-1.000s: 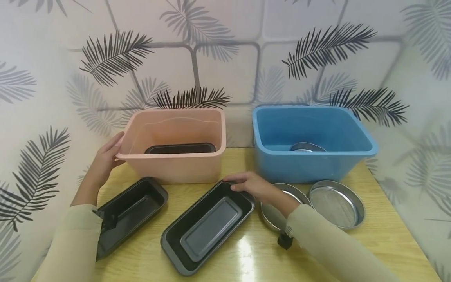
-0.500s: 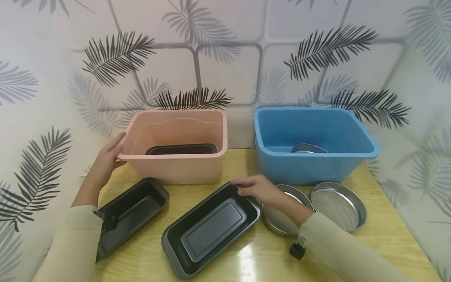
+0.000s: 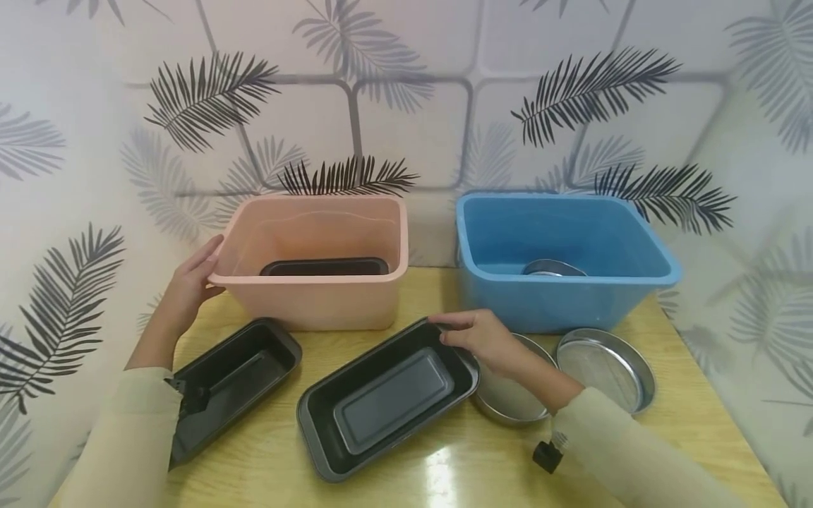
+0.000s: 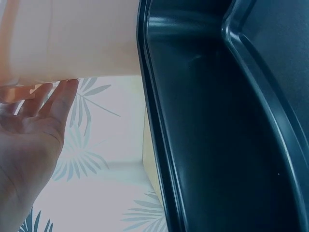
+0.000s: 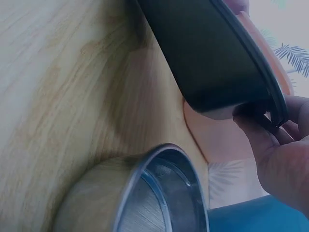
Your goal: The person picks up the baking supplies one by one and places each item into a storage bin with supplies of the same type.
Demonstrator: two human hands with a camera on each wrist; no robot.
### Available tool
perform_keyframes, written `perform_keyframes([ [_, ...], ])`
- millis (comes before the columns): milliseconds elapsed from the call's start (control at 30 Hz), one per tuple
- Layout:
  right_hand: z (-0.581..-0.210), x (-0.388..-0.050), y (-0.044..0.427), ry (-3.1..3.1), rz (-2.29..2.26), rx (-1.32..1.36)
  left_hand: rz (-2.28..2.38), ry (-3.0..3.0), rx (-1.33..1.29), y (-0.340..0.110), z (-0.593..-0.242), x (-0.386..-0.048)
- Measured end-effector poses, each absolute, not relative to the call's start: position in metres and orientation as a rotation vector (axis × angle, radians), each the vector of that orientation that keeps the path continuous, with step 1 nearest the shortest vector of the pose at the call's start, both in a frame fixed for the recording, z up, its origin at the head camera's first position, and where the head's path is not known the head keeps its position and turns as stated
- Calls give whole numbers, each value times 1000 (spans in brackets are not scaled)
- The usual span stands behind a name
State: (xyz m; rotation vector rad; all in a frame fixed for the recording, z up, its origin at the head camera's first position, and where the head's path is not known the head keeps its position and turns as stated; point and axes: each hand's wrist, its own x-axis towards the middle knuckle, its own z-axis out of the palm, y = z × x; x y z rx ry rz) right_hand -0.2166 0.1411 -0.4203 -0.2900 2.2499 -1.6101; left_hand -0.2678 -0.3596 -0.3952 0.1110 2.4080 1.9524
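Between the pink tub (image 3: 311, 307) and the blue tub (image 3: 533, 305), a narrow strip of bench (image 3: 430, 291) runs back to the wall (image 3: 435, 233). The right hand (image 3: 485, 342) and its loaf pan (image 3: 394, 401) stand before that strip. Left of this pan, a slanting lane leads past the black pan (image 3: 244, 381). One round pan (image 3: 502, 396) and a shallow dish (image 3: 603, 370) crowd the blue tub's front. Both tubs can be entered from above, though the left hand (image 3: 184, 293) occupies the pink tub's left rim.
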Motion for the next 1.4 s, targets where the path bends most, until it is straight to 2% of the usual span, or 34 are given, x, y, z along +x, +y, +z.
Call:
perform_keyframes([
  [800, -379, -218, 135, 2176, -1752, -188, 2027, 2366, 90, -363, -392, -264],
  [1133, -351, -223, 128, 2239, -1725, -259, 1976, 2401, 65, -361, -393, -265],
  [1400, -323, -236, 122, 2189, -1939, -248, 1975, 2402, 72, -358, -393, -266],
])
